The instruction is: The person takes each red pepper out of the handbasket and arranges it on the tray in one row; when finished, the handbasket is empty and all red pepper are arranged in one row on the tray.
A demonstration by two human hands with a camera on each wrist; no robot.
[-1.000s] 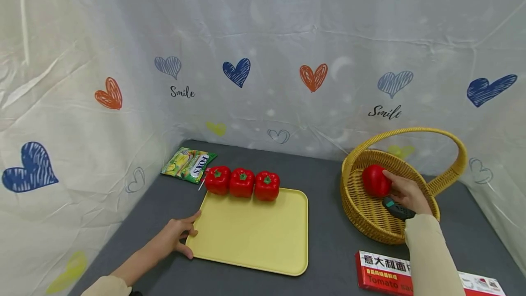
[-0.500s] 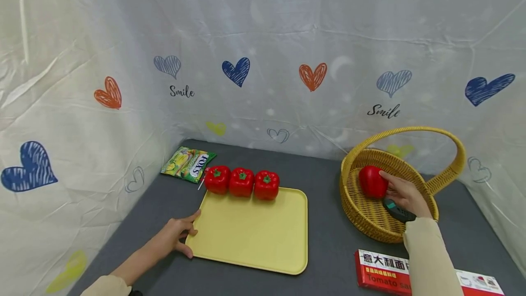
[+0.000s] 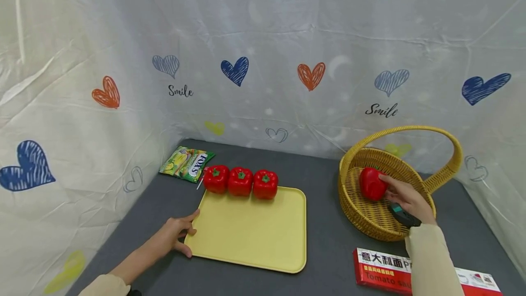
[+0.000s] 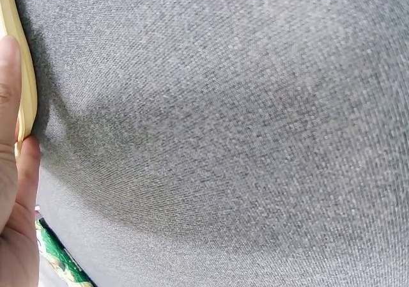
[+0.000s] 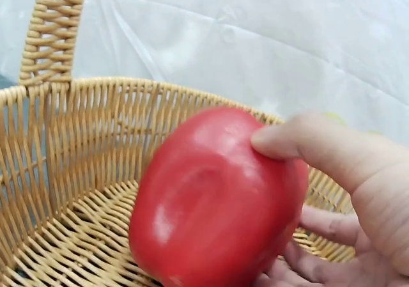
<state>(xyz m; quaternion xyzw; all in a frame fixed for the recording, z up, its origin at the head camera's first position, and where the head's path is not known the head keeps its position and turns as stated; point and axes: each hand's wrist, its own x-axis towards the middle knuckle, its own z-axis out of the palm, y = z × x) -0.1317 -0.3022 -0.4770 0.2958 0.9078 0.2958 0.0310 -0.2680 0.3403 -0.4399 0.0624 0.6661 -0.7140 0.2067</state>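
A red bell pepper [image 3: 371, 185] with a green stem is in the round wicker basket [image 3: 380, 236]. My right hand [image 3: 407, 198] grips it from the right side, thumb on top and fingers lower down. Up close in the right wrist view, the pepper [image 5: 214, 204] is tilted over the woven bottom; whether it touches is unclear. My left hand [image 3: 172, 235] rests with spread fingers against the left edge of the yellow tray [image 3: 250, 232]. In the left wrist view, fingers [image 4: 27, 172] lie at the tray's rim. Three red bell peppers [image 3: 240, 182] stand in a row along the tray's far edge.
A green candy bag [image 3: 186, 163] lies at the far left of the grey table, a thin white stick [image 3: 200, 182] beside it. The basket's tall handle [image 3: 445, 175] arches over it. A red and white pasta box [image 3: 382, 271] lies in front, partly under the right sleeve.
My right hand has tipped the gripped pepper, so a bit of its green stem shows at the top. The left hand stays at the tray. The head view has shifted slightly.
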